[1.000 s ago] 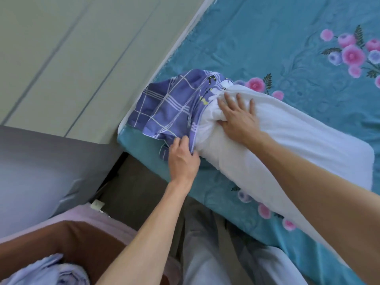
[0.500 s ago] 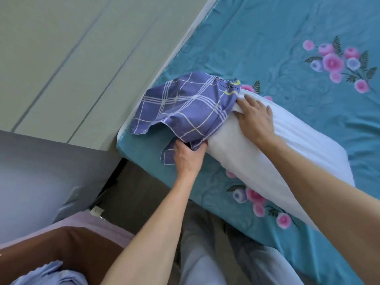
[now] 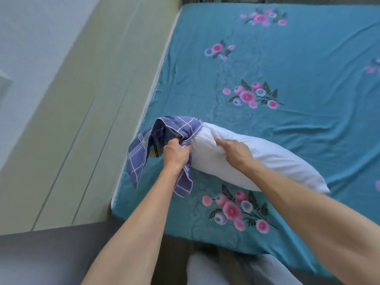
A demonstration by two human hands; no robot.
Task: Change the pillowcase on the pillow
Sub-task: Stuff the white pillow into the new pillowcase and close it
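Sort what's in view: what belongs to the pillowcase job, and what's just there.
Part of the job:
pillow
plaid pillowcase, gripped by left hand
right hand, holding the pillow

Just there:
floral bedsheet
wall panel

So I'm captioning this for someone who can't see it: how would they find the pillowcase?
Start at the teal floral bed sheet and find the white pillow near its left edge. The pillowcase, gripped by the left hand, bunches at the pillow's left end: the only purple plaid cloth.

Left hand (image 3: 176,154) clenched in a grip; right hand (image 3: 236,150) curled.
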